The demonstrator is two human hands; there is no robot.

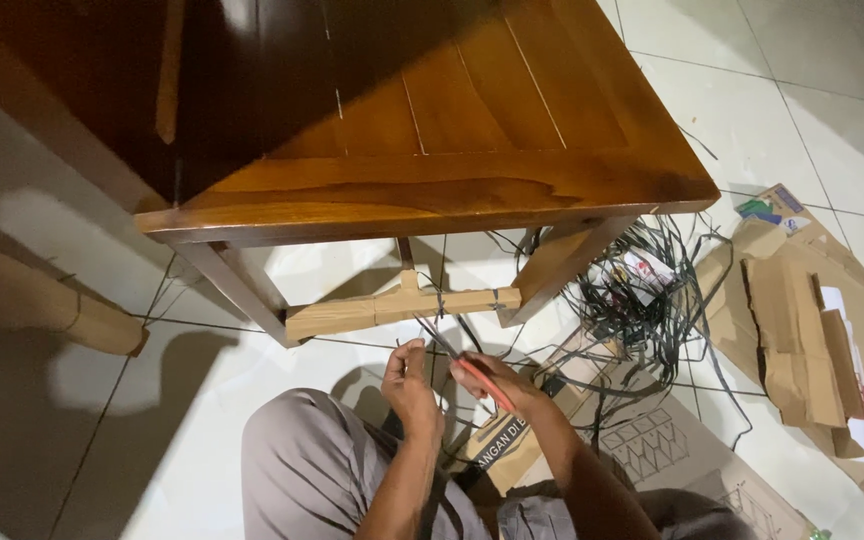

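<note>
Two hands work low over white floor tile, knees in grey trousers [312, 470] nearest the camera. Left hand [410, 385] curled nearly closed, pinching a thin dark strap [438, 300] that runs up toward 12 o'clock. Right hand [492, 382] closed round red-handled scissors [457, 355], blades angled toward 11 o'clock at the strap. Flattened cardboard [507, 440] under the right forearm. Just beyond, a cardboard-wrapped crossbar [402, 305] between the table legs, strap looped on it. Cut strap pile [642, 295] at 2 o'clock, cardboard pieces [802, 330] at 3 o'clock. Brown wooden table [432, 150] fills the far view.
</note>
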